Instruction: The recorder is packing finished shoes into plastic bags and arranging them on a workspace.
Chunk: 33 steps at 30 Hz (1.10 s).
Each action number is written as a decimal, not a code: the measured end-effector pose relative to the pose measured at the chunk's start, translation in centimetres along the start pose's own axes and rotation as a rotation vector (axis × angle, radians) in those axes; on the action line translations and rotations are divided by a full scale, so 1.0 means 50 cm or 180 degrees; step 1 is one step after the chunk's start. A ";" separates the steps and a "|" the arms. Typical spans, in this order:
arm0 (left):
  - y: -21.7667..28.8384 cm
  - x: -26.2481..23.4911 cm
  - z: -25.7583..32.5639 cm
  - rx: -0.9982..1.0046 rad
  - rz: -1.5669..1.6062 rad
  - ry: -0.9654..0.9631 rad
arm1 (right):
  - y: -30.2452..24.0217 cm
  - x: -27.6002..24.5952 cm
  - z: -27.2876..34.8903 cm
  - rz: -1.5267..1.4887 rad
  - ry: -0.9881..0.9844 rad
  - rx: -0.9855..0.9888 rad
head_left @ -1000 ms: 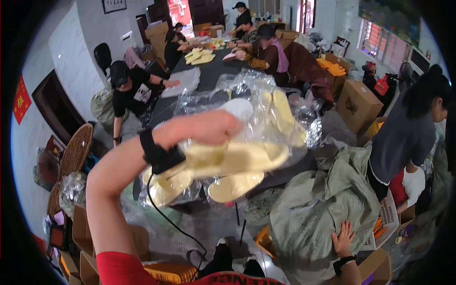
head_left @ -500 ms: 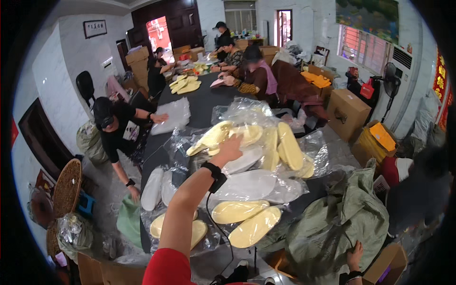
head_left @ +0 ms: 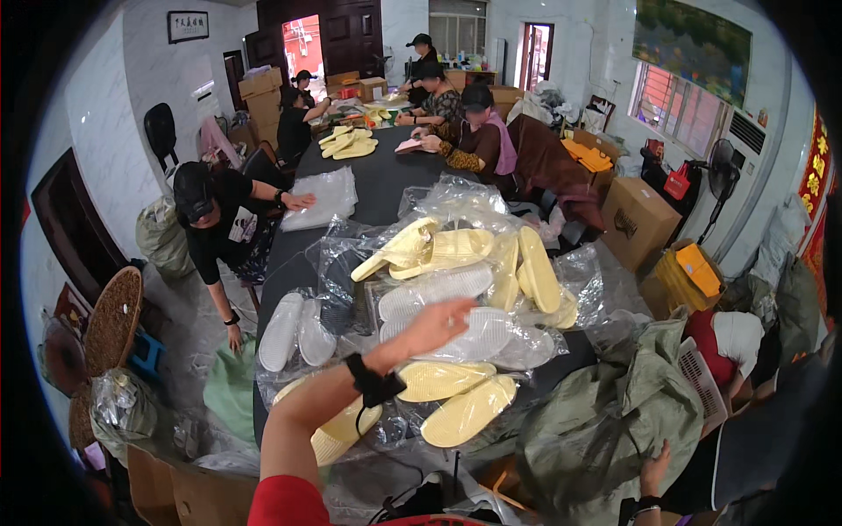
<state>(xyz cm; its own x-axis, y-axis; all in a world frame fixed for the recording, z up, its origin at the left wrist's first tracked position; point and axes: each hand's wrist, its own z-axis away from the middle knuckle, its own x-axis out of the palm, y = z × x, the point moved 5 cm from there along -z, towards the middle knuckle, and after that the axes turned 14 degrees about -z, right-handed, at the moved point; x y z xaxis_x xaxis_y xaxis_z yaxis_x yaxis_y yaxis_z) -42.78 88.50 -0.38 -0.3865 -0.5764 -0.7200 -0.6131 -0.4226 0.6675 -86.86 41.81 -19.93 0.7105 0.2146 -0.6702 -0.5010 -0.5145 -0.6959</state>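
**Desk:** Hands first: where are they?

**Photographer:** Left hand is stretched out over the heap on the long dark worktop, fingers spread and loose, resting on or just above a clear bag of white slippers. Whether it touches the plastic cannot be told. A black strap sits on the wrist, and the forearm rises from the lower edge with the elbow bent. Right hand is low at the right, fingers apart, laid on a grey-green sack.

**Desk:** So neither hand grips anything?

**Photographer:** Nothing is clamped in either, as far as the frame shows.

**Desk:** How far along does the work look?

**Photographer:** Judging by the heap, partway. Yellow slippers already lie in clear bags at the far side of the heap, and two more yellow pairs lie bagged near the wrist. Another white pair sits in plastic at the worktop's left edge. The bags lie jumbled rather than stacked, so sorting or packing away seems left to do.

**Desk:** Anyone else in shot?

**Photographer:** A person in black leans on a stack of clear bags at the left. Others sit at the far end beside more yellow slippers. Cardboard boxes stand along the right.
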 end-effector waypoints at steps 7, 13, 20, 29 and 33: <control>-0.015 0.226 0.166 -0.0700 0.0954 -0.1171 | -0.067 -0.085 -0.021 -0.0515 0.0129 0.0238; -0.020 0.490 0.312 -0.1398 0.1496 -0.1656 | 0.191 -0.153 -0.009 -0.1378 0.0424 0.0822; 0.085 0.568 0.343 -0.1150 0.1281 -0.1852 | 0.355 -0.191 0.076 -0.2180 0.0017 0.1510; 0.495 -0.055 0.315 0.1602 -0.1045 0.5714 | 0.391 -0.204 0.201 -0.2269 0.0306 0.1589; 0.579 -0.085 0.338 0.1957 -0.1248 0.5716 | 0.372 -0.189 0.232 -0.2032 0.0113 0.1708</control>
<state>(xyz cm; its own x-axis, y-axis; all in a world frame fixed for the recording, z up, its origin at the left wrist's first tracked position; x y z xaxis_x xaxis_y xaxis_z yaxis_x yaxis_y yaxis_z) -70.54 90.55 18.82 0.6127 -0.6266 0.4816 -0.7509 -0.6516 0.1077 -108.60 39.84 -29.52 0.9484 0.3000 -0.1030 -0.1577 0.1643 -0.9737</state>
